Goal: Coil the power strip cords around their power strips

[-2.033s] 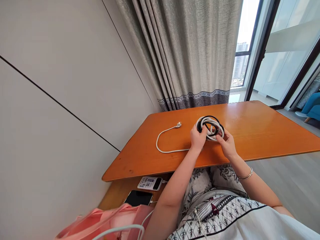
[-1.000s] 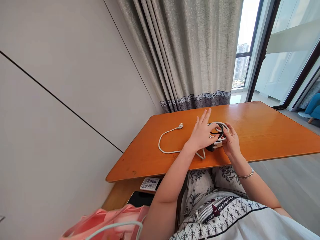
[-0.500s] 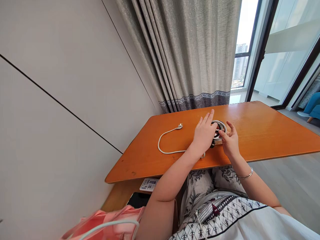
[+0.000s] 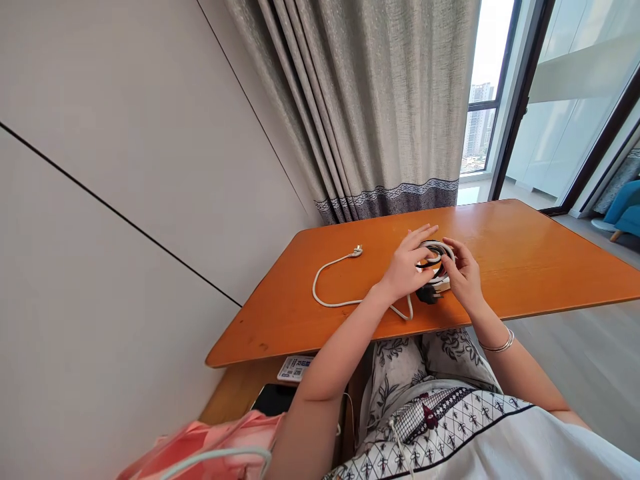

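My left hand (image 4: pixel 405 270) and right hand (image 4: pixel 463 273) both grasping coiled black-and-white cable bundle (image 4: pixel 434 261) on orange table (image 4: pixel 525 260), near edge; loose white cable end (image 4: pixel 330 280) trails left of bundle.

Cable coil (image 4: pixel 436 261) on table (image 4: pixel 525 260), between hands.

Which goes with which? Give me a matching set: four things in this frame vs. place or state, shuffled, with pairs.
Things:
1. cable coil
2. white plug end
3. phone
4. bracelet

Places or states:
A. on the right wrist
B. lying loose on the table, left of both hands
C. on the lower shelf under the table
D. between the left hand and right hand

Pairs: 1-D, 2-B, 3-C, 4-A
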Tool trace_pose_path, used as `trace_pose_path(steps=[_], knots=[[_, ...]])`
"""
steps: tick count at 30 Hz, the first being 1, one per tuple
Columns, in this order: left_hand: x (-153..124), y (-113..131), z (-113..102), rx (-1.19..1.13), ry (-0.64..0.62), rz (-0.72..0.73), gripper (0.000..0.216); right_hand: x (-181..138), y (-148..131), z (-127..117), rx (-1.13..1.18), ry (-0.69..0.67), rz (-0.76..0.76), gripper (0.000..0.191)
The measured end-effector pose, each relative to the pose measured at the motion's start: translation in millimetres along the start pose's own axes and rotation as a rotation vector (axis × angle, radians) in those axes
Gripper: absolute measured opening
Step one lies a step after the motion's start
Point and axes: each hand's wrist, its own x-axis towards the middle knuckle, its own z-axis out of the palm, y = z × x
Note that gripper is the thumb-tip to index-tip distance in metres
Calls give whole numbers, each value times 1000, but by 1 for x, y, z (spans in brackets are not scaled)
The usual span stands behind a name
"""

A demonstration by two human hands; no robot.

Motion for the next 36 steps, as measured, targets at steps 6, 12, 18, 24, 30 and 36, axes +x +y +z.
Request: trace_pose_path(steps=[6,12,18,24,30,36], knots=[[-4,-2,1,-552,151,-172,13,8,-3,0,-45,-83,-102,41],[1,-2,-5,-851,307,-454,23,-6,0,12,211,-141,32,42],[10,-8,-17,-817,311,-595,13,-19,-2,15,144,-200,-39,53],[12,-10,-19,-642,299,-529,13,-14,3,18,157,-262,-44,62],[10,-5,-16,-479,289,-471,19,-7,6,24,211,-298,-13,90],[10,-3,-15,-390,336,-504,20,-8,12,26,186,-211,-38,98]])
